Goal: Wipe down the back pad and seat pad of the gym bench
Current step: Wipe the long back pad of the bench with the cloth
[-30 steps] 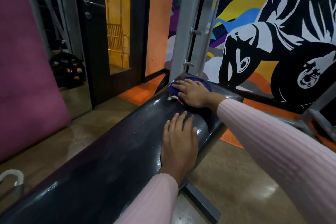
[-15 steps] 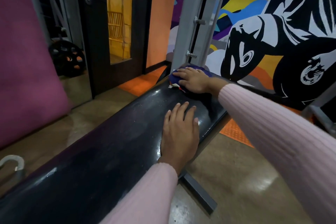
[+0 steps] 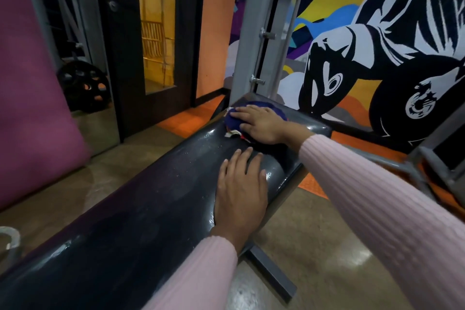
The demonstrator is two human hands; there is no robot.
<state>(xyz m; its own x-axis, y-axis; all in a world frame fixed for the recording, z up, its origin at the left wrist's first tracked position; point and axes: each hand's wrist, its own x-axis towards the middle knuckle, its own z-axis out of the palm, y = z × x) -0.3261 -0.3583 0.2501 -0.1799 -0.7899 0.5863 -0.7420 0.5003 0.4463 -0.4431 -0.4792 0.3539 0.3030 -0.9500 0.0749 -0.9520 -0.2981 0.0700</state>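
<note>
Fingers of the right hand (image 3: 261,124) lie straight and spread on top of a blue cloth (image 3: 232,119), pressing it flat against the black bench pad (image 3: 151,196) rather than curling round it; the cloth sits near the far end of the pad, at about twelve o'clock from the left hand (image 3: 241,189), with a pale scrap and a red edge showing at its near side. Left-hand fingers are likewise straight and relaxed, palm down on the pad's right edge, holding nothing, and apart from the cloth. Both arms wear ribbed pink sleeves (image 3: 382,199). The pad runs from seven o'clock up toward one o'clock and shines as if damp around the hands. A grey metal upright (image 3: 251,33) rises just beyond the pad's far end. At ten o'clock a black weight plate (image 3: 83,85) leans by a dark door (image 3: 123,58), and a painted mural (image 3: 377,45) fills the wall at two o'clock.
</note>
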